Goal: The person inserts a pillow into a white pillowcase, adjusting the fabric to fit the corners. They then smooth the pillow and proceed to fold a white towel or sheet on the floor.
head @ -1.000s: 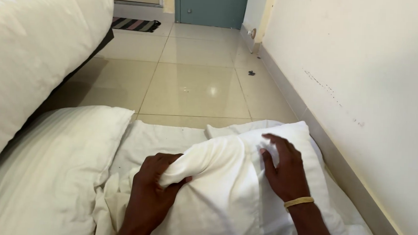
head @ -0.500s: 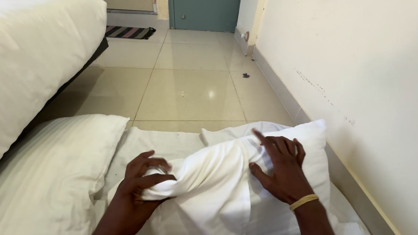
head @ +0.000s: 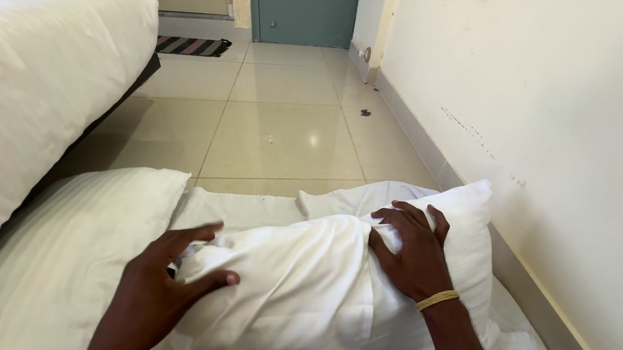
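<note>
While the right hand [head: 412, 255] pinches bunched cloth and the left hand [head: 160, 281] presses half-open against its end, the white pillow [head: 305, 288] lies at lower centre of the frame. Soft and light, it probably grips best at its corners. Striped bedding [head: 73, 255] lies left.

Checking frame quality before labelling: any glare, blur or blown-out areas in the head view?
Head view: sharp overall; window glare on the glossy beige floor tiles; the white cotton pillow is bright but its creases stay readable; slight softness at the left hand; right hand crisp.
</note>
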